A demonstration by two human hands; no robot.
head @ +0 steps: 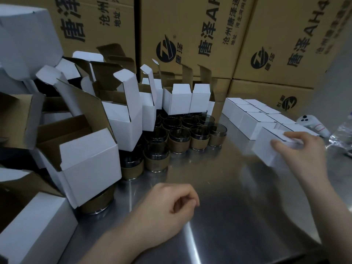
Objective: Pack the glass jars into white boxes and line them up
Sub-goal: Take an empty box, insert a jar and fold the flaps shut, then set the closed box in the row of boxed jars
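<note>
Head view: grips white box (266, 147) with right hand (302, 151) fingers (293, 136) at near end of closed row (253, 119), right on bench (238, 187); rests left hand (167, 206) near, fingers loosely curled, empty; glass jars (190, 134) centre-far.

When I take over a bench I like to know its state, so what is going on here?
A person is boxing glass jars. The right hand grips a closed white box at the near end of the row of closed boxes on the steel table. The left hand is loosely curled and holds nothing. Many of the jars stand unboxed mid-table, with open boxes to their left.
</note>
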